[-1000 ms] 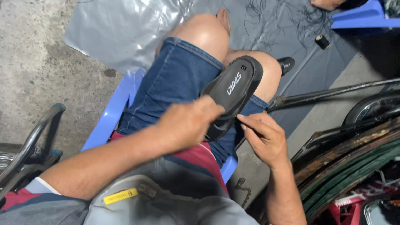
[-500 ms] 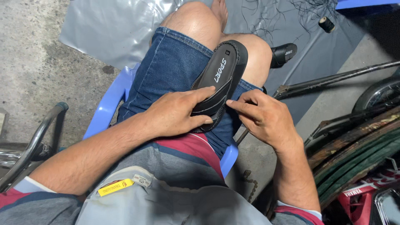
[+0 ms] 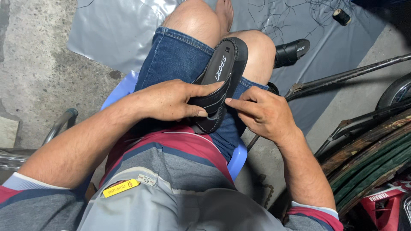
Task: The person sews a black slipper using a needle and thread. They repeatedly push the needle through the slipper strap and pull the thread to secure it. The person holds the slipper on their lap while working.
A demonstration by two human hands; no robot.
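the left hand (image 3: 171, 100) comes in from the lower left of the frame, forearm bare and slanting up toward the centre, palm down. its fingers are closed over the strap of a black slide sandal (image 3: 220, 83), thumb stretched along the upper edge of the strap and the other fingers curled round its lower side, so the sandal is gripped firmly. the right hand (image 3: 263, 113) enters from the lower right, wrist bent, knuckles up. its fingers are bunched together with the forefinger and thumb pinched at the sandal's right edge, just below the middle of the frame; whether something thin is held between them cannot be told.

the sandal lies in the centre of the frame on the person's lap, resting on the blue denim shorts (image 3: 175, 55), its length tilted so the far end points to the upper right, near the right knee. its footbed faces up, dark grey with pale lettering, and a raised stitched rim runs round the sole. the strap is wide, black and ribbed.

a second black sandal (image 3: 291, 51) lies on the grey plastic sheet (image 3: 111, 30) at upper right, beyond the knee, well apart from the hands. a dark thread spool (image 3: 341, 17) sits at the top right. the person sits on a blue plastic stool (image 3: 237, 160).
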